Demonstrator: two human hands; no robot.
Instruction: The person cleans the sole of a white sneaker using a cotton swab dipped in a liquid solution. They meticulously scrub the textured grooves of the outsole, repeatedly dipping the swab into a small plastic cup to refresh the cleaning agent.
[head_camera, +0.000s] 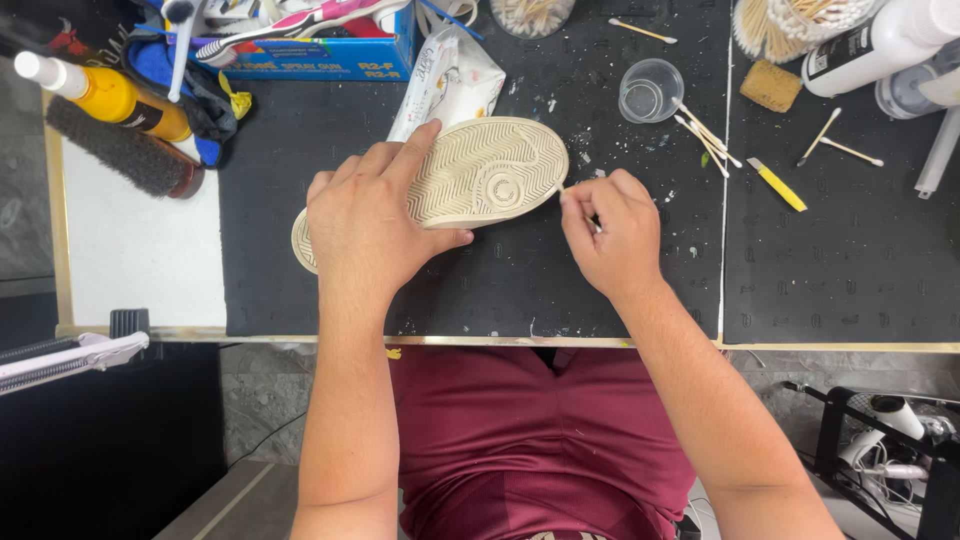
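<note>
the left hand (372, 228) lies spread over a shoe (470, 178) turned sole up, palm pressing its heel half, index finger stretched along the sole and thumb hooked under the near edge, so it grips the shoe against the black mat (500, 290). the right hand (612, 232) is closed in a pinch on a thin wooden stick (570, 192), whose tip touches the shoe's toe rim.

the shoe sits at the middle of the mat, toe pointing right. its sole is cream rubber, oval, ribbed in a zigzag herringbone with a round pivot ring in the forefoot; the tread looks dusty grey in the grooves.

the mat is dark, embossed with small repeated marks and flecked with white specks. right of the shoe stand a small clear plastic cup (650, 90) and loose cotton swabs (705, 135); farther right lie a yellow-handled tool (778, 186) and a tan sponge block (771, 86). behind the shoe rests a crumpled white wipe packet (455, 85), and beyond it a blue cardboard box (320, 55) with pale lettering. left of the shoe, off the mat, lie a dark bristle brush (120, 148) and a yellow bottle (110, 95) with a white cap.
</note>
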